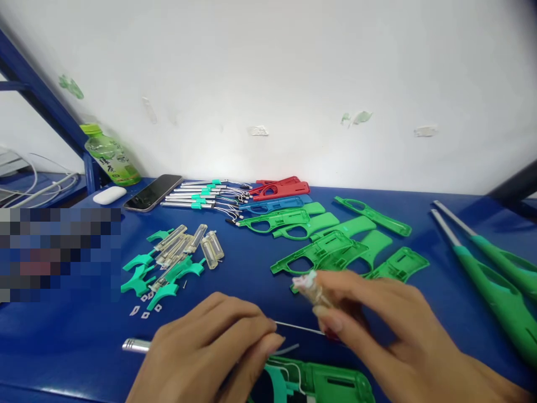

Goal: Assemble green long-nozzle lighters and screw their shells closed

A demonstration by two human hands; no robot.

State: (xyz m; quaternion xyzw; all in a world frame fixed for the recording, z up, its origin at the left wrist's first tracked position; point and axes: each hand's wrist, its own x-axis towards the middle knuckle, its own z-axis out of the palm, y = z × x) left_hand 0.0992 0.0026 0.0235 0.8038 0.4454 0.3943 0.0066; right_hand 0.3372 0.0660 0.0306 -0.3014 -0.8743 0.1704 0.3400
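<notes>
My left hand [210, 341] has its thumb and fingers pinched on a thin white wire [300, 327], which runs right towards my other hand. My right hand [377, 319] grips a small clear lighter fuel tank [312, 288] between thumb and fingers, its pale end pointing up and left. Something dark red shows partly under that hand. Below both hands lies an open green lighter shell [323, 380] with a teal trigger [277, 383] and white wires inside. A silver metal tube [136, 345] sticks out left of my left hand, partly covered by it.
Left of centre lie several clear tanks [213, 249] and teal triggers [140, 280]. Behind are metal tubes with wires [188, 197], a phone [154, 193] and a bottle [112, 157]. Green shell halves [310, 252] spread at centre; assembled green lighters [495, 291] lie right.
</notes>
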